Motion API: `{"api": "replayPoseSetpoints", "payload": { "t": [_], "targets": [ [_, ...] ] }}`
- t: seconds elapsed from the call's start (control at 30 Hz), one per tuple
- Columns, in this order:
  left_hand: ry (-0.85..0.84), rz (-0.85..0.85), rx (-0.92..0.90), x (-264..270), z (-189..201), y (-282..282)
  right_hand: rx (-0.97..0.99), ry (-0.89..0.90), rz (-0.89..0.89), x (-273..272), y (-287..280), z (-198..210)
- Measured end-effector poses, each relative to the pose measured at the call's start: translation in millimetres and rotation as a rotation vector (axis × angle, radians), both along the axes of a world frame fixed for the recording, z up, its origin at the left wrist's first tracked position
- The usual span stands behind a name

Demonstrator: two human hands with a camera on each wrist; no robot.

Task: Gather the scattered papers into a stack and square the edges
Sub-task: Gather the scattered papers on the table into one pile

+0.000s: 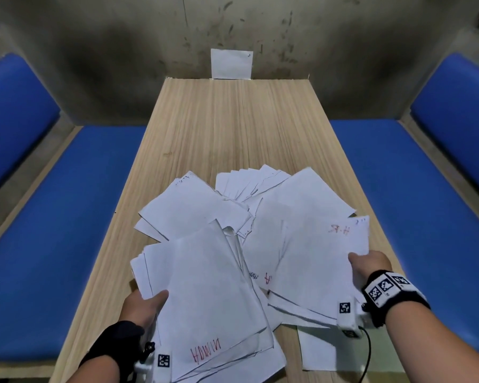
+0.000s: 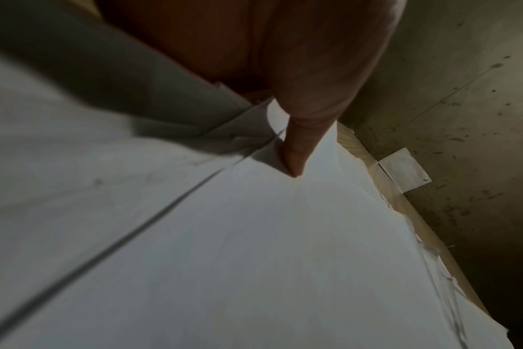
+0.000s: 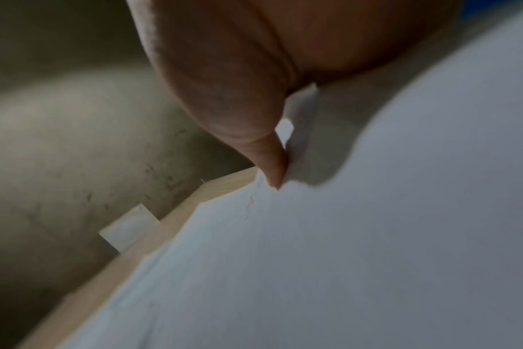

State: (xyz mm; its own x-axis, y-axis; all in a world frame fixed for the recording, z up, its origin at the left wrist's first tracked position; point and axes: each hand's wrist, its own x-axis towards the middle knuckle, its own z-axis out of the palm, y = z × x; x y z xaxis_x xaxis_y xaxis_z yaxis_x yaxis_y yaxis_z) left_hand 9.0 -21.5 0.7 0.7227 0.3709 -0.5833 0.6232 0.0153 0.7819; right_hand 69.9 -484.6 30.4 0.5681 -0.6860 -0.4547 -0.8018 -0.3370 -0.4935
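A loose, fanned heap of white papers [image 1: 233, 244] covers the near half of the wooden table [image 1: 233, 120]; some sheets carry red handwriting. My left hand [image 1: 147, 305] grips the left edge of the near bundle, thumb on top, fingers hidden beneath. My right hand [image 1: 368, 266] holds the right edge of another bundle the same way. In the left wrist view my thumb [image 2: 296, 151] presses on a sheet of the papers [image 2: 254, 259]. The right wrist view shows my thumb [image 3: 272, 160] pinching the papers [image 3: 343, 259]. One sheet [image 1: 315, 352] lies flat at the near right.
A single white sheet [image 1: 231, 63] leans against the stained grey wall at the table's far end. Blue cushioned benches run along the left [image 1: 61, 230] and right [image 1: 426, 217] sides. The far half of the table shows bare wood.
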Motion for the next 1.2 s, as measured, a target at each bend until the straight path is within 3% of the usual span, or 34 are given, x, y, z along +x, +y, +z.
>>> {"api": "replayPoseSetpoints", "payload": {
  "t": [0.1,0.23,0.5,0.63,0.8,0.93,1.0,1.1,1.2],
  "targets": [
    [0.004,-0.002,0.006,0,-2,0,-0.132,0.302,0.096,-11,-5,-13],
    [-0.007,-0.008,0.015,0,-3,1,-0.137,0.348,0.145,-20,-3,-22],
    [0.012,-0.038,0.043,0,-6,6,0.111,-0.202,0.198,-18,24,42],
    [0.034,-0.053,0.035,1,-7,8,0.454,-0.550,0.145,-13,39,101],
    [0.079,-0.086,0.011,-1,-11,11,0.785,-0.695,0.135,10,48,129],
    [0.099,-0.091,0.010,-1,-11,12,0.906,-0.616,0.234,12,95,114],
    [0.108,-0.079,-0.006,0,-9,12,0.831,-0.491,0.358,5,126,94],
    [0.133,-0.030,-0.075,2,-7,13,0.656,-0.309,0.404,-11,172,54],
    [0.132,0.080,-0.268,2,3,12,0.584,-0.168,0.429,-19,200,16]
  ]
}}
